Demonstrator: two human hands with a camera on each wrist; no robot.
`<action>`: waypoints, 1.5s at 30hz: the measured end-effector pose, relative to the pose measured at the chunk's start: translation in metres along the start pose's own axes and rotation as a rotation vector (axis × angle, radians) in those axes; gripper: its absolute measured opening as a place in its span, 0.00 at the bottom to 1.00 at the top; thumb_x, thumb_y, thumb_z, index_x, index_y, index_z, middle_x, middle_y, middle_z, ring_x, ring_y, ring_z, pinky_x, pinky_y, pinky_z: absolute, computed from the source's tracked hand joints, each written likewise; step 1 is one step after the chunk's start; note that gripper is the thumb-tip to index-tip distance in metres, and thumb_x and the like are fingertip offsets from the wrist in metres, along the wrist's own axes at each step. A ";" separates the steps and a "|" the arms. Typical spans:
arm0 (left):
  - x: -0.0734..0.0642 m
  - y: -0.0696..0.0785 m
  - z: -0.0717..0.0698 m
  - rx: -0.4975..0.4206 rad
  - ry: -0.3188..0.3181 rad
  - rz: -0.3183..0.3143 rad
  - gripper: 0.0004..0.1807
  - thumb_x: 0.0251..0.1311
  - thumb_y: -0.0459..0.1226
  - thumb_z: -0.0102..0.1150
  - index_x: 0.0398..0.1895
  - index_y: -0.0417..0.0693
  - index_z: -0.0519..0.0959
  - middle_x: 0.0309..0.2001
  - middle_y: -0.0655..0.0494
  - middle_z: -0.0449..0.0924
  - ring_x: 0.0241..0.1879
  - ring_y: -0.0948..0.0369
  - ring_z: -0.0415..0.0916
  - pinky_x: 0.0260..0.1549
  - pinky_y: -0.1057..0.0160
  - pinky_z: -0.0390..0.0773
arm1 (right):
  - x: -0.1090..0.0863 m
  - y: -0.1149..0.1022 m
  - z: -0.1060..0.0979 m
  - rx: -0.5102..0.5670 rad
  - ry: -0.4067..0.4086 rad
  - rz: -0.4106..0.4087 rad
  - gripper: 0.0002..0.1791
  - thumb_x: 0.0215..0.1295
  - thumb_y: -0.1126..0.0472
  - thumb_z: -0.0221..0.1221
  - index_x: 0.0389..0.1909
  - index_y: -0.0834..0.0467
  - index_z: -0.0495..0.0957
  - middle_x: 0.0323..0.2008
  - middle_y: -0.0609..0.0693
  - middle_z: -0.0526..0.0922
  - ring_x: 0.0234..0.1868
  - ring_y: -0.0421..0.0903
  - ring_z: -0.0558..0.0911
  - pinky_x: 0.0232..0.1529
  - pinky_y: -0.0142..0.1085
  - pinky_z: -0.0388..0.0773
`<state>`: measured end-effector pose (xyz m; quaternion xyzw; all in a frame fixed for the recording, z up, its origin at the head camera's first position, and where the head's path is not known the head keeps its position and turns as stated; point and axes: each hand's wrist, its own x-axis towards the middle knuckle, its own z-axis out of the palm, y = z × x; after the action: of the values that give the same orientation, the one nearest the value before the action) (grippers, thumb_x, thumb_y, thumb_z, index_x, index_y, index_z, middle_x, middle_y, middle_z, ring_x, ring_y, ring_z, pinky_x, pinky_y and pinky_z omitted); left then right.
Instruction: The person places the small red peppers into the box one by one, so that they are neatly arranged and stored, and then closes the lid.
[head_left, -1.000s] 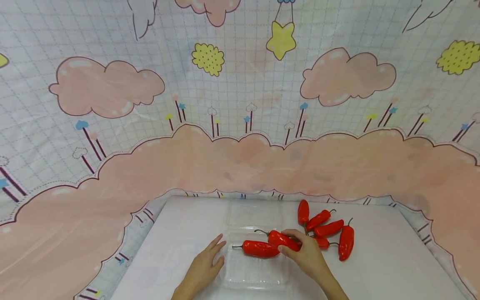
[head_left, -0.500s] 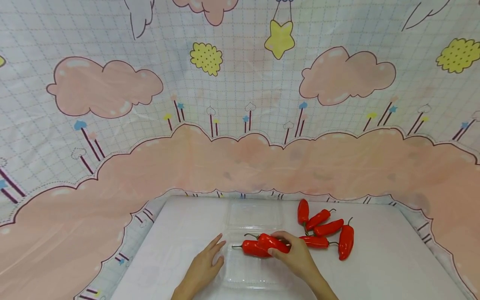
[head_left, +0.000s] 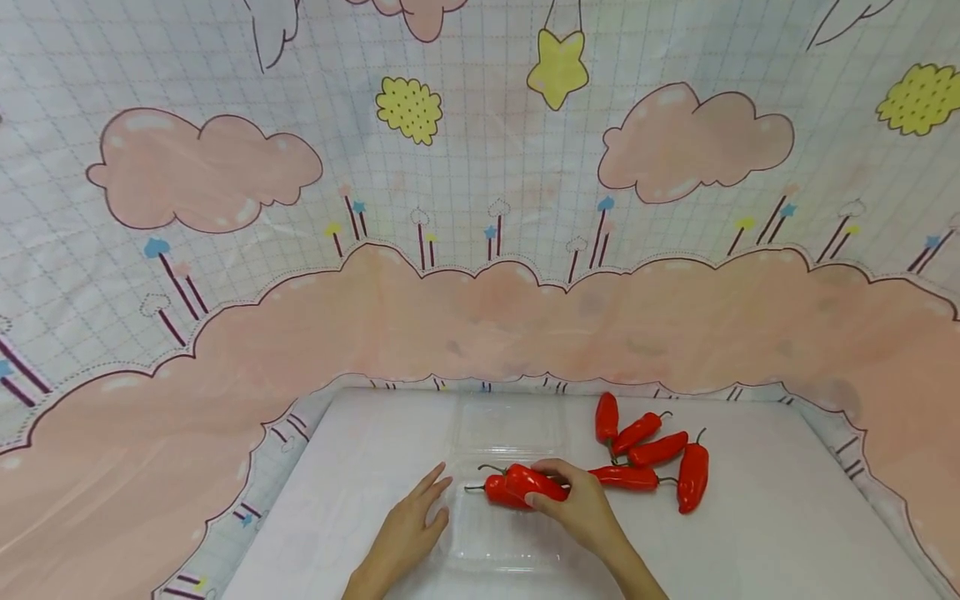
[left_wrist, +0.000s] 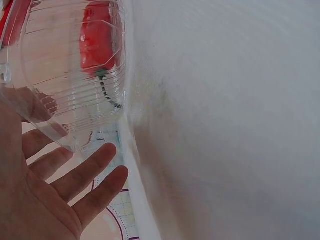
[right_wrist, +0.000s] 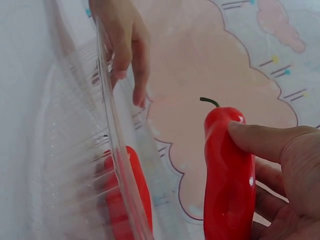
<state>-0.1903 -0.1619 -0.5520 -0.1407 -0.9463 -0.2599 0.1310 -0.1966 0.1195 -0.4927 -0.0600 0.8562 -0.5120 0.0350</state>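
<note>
My right hand (head_left: 583, 503) pinches a red chili pepper (head_left: 534, 482) between thumb and fingers, its green stem pointing left. In the right wrist view that pepper (right_wrist: 227, 175) hangs beside the wall of a clear plastic box (right_wrist: 112, 125). A second red pepper (head_left: 501, 492) lies inside the clear box (head_left: 506, 546), partly covered by the held one in the head view. My left hand (head_left: 405, 529) is at the box's left side, fingers spread. In the left wrist view its fingers (left_wrist: 97, 170) are extended near the box's rim, and the pepper (left_wrist: 97, 40) inside shows through the wall.
Several red peppers (head_left: 657, 450) lie in a loose cluster on the white table (head_left: 757, 525), right of the box. The box's clear lid (head_left: 510, 425) lies folded back behind it. A patterned cloth (head_left: 480, 325) with clouds hangs beyond the table.
My right hand has carried the held pepper leftward, over the pepper in the box. More of the nearest pepper in the cluster now shows. The left hand has stayed in place.
</note>
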 end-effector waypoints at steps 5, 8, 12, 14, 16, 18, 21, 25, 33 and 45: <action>0.002 0.000 -0.001 -0.006 -0.011 0.002 0.24 0.60 0.38 0.61 0.62 0.50 0.77 0.71 0.58 0.69 0.59 0.52 0.78 0.54 0.48 0.80 | 0.004 0.001 0.003 -0.003 -0.007 -0.020 0.27 0.51 0.51 0.73 0.54 0.50 0.80 0.51 0.49 0.84 0.49 0.47 0.79 0.50 0.43 0.84; 0.003 0.000 -0.001 -0.012 -0.020 0.005 0.24 0.61 0.38 0.60 0.62 0.50 0.77 0.71 0.58 0.68 0.60 0.52 0.78 0.54 0.48 0.79 | 0.006 0.001 0.006 -0.005 -0.016 -0.029 0.27 0.51 0.52 0.73 0.54 0.52 0.80 0.51 0.50 0.84 0.49 0.47 0.79 0.51 0.44 0.84; 0.003 0.000 -0.002 -0.014 -0.025 -0.001 0.24 0.61 0.39 0.60 0.62 0.51 0.77 0.71 0.58 0.68 0.60 0.52 0.77 0.55 0.48 0.79 | 0.008 0.002 0.010 -0.014 -0.036 -0.043 0.28 0.51 0.53 0.73 0.54 0.53 0.80 0.51 0.50 0.84 0.50 0.48 0.79 0.53 0.48 0.82; 0.003 0.000 -0.002 -0.015 -0.029 -0.009 0.24 0.62 0.39 0.60 0.62 0.51 0.76 0.71 0.58 0.68 0.60 0.51 0.77 0.55 0.47 0.79 | 0.009 0.003 0.013 -0.018 -0.044 -0.057 0.26 0.51 0.54 0.74 0.53 0.53 0.81 0.50 0.50 0.84 0.50 0.48 0.79 0.54 0.49 0.82; 0.002 0.000 -0.002 -0.018 -0.034 -0.015 0.24 0.62 0.39 0.59 0.62 0.50 0.76 0.71 0.58 0.68 0.61 0.51 0.77 0.55 0.47 0.79 | 0.009 0.004 0.016 -0.021 -0.049 -0.070 0.25 0.50 0.55 0.74 0.51 0.53 0.81 0.49 0.50 0.84 0.50 0.48 0.79 0.54 0.49 0.82; 0.002 0.001 -0.002 -0.018 -0.036 -0.018 0.24 0.61 0.38 0.60 0.62 0.50 0.76 0.71 0.58 0.68 0.60 0.51 0.77 0.54 0.47 0.79 | 0.010 0.004 0.019 -0.021 -0.054 -0.079 0.24 0.50 0.56 0.74 0.50 0.53 0.82 0.48 0.49 0.85 0.49 0.48 0.79 0.53 0.49 0.81; 0.002 0.001 -0.002 -0.021 -0.034 -0.016 0.24 0.61 0.38 0.60 0.62 0.49 0.76 0.71 0.58 0.68 0.60 0.51 0.77 0.54 0.46 0.79 | 0.011 0.004 0.022 -0.018 -0.060 -0.085 0.23 0.50 0.57 0.74 0.49 0.52 0.82 0.47 0.49 0.85 0.49 0.48 0.79 0.52 0.49 0.81; 0.003 0.001 -0.001 -0.018 -0.033 -0.013 0.24 0.61 0.38 0.60 0.62 0.49 0.76 0.71 0.57 0.68 0.59 0.52 0.78 0.53 0.47 0.80 | 0.012 0.004 0.025 -0.016 -0.073 -0.101 0.22 0.50 0.58 0.74 0.48 0.52 0.82 0.47 0.50 0.85 0.48 0.49 0.79 0.52 0.49 0.81; 0.002 0.001 -0.002 -0.012 -0.019 -0.013 0.24 0.60 0.38 0.61 0.62 0.50 0.77 0.70 0.58 0.69 0.59 0.52 0.79 0.53 0.47 0.80 | 0.015 0.006 0.032 -0.043 -0.097 -0.108 0.22 0.49 0.61 0.74 0.48 0.54 0.82 0.46 0.52 0.86 0.47 0.50 0.80 0.51 0.50 0.81; 0.002 0.001 -0.002 -0.003 -0.034 -0.030 0.24 0.61 0.38 0.60 0.62 0.51 0.77 0.71 0.59 0.68 0.61 0.52 0.77 0.54 0.46 0.79 | 0.016 0.012 0.044 -0.143 -0.097 -0.137 0.20 0.47 0.59 0.75 0.44 0.55 0.83 0.44 0.51 0.86 0.45 0.47 0.80 0.47 0.45 0.80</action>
<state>-0.1918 -0.1614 -0.5494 -0.1311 -0.9500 -0.2608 0.1107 -0.2083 0.0848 -0.5241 -0.1453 0.8817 -0.4473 0.0371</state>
